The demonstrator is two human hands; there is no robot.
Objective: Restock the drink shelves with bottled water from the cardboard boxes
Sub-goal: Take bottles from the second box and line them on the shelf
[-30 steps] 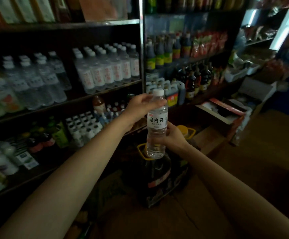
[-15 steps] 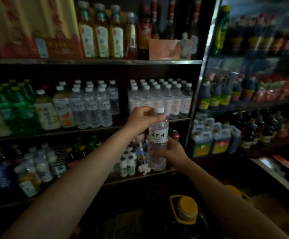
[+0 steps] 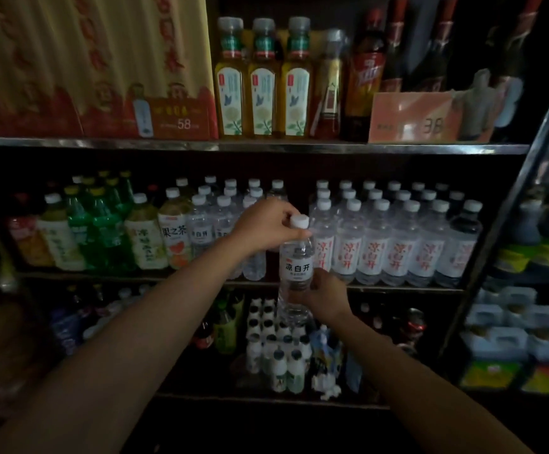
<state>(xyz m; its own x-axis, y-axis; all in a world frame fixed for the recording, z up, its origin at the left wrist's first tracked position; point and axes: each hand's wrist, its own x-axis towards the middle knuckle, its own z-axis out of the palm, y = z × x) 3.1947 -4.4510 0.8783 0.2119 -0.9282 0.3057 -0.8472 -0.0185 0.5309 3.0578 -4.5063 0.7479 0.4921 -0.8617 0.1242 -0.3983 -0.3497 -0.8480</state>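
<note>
Clear plastic water bottle [image 3: 295, 271], pinched at its cap by the left hand [image 3: 266, 226] and gripped low by the right hand [image 3: 324, 298], has risen to the middle drink shelf [image 3: 201, 279], apparently nearing the gap left of the red-labelled water bottles [image 3: 394, 244].

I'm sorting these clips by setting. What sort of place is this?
Most likely a small grocery or convenience shop. Metal shelves hold rows of bottled water and tea drinks, and a price card reading 38 stands on the top shelf. Both hands hold one water bottle before the shelves.
</note>
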